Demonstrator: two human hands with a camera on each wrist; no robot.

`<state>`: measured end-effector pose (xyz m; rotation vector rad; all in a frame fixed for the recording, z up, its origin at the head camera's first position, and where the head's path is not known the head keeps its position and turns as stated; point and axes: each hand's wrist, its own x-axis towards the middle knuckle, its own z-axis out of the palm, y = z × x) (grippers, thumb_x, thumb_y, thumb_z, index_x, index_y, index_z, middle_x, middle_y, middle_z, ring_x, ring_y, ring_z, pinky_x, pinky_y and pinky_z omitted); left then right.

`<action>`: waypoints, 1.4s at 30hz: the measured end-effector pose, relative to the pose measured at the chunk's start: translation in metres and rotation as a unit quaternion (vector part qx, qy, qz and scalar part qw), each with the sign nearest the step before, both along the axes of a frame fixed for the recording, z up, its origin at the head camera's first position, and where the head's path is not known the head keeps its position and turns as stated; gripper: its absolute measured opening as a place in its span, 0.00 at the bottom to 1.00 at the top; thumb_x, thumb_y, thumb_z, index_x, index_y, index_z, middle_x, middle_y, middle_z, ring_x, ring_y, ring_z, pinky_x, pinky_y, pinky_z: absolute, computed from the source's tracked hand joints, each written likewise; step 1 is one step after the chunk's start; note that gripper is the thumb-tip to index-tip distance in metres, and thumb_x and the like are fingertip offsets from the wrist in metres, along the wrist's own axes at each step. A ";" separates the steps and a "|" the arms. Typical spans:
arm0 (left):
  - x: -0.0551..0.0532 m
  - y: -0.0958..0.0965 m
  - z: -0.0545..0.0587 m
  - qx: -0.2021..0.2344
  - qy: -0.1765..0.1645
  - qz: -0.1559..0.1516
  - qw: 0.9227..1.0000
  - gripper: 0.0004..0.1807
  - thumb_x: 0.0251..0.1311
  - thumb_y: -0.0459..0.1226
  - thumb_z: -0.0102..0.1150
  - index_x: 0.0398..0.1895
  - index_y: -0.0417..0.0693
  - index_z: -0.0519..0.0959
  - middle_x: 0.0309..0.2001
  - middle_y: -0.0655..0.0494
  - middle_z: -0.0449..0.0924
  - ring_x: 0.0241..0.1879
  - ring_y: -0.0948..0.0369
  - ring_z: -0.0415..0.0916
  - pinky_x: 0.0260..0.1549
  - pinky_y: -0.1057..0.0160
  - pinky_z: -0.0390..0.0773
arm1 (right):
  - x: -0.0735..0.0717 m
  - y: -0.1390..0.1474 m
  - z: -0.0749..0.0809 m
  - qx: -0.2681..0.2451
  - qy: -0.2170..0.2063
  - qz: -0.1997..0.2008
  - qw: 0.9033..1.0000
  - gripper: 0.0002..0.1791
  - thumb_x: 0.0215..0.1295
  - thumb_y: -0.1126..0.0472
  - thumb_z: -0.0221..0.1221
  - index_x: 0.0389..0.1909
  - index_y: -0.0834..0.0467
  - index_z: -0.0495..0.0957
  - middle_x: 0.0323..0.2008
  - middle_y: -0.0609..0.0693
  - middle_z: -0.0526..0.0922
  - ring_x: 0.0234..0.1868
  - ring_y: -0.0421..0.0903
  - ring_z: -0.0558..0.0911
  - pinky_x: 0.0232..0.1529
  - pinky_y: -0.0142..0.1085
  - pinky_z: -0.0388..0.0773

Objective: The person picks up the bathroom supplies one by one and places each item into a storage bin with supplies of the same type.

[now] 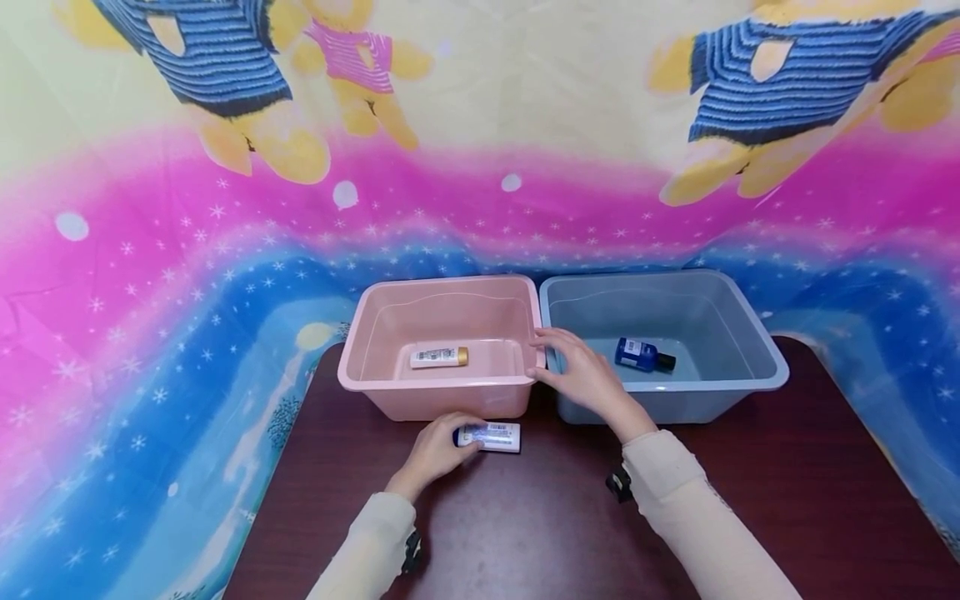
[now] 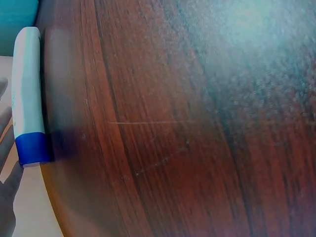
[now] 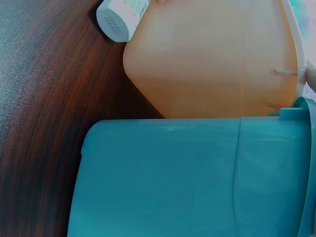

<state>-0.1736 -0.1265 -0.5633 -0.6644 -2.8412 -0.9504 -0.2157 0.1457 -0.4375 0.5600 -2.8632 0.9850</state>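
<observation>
On the dark table, a white bottle with a blue cap (image 1: 495, 437) lies on its side in front of the pink tub (image 1: 450, 403). My left hand (image 1: 438, 446) holds it near the cap end, thumb on the near side and fingers on the far side. In the left wrist view, the bottle (image 2: 28, 84) shows at the left edge with fingertips beside it. My right hand (image 1: 581, 371) reaches across the pink tub's right rim, its fingers spread and resting there. A white tube with a gold cap (image 1: 437, 358) lies inside the pink tub.
A blue-grey tub (image 1: 675, 400) stands to the right of the pink one, rims side by side. In it lies a dark blue bottle with a black cap (image 1: 643, 355). A patterned cloth (image 1: 465, 200) hangs behind the table (image 1: 525, 525).
</observation>
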 end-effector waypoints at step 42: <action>0.006 0.010 -0.001 -0.081 -0.062 -0.014 0.995 0.32 0.43 0.47 0.71 0.56 0.57 0.75 0.53 0.59 0.75 0.52 0.60 0.70 0.45 0.55 0.73 | 0.002 -0.002 0.002 -0.004 -0.012 -0.006 1.000 0.30 0.55 0.40 0.61 0.60 0.42 0.72 0.66 0.45 0.63 0.67 0.51 0.60 0.56 0.62 0.61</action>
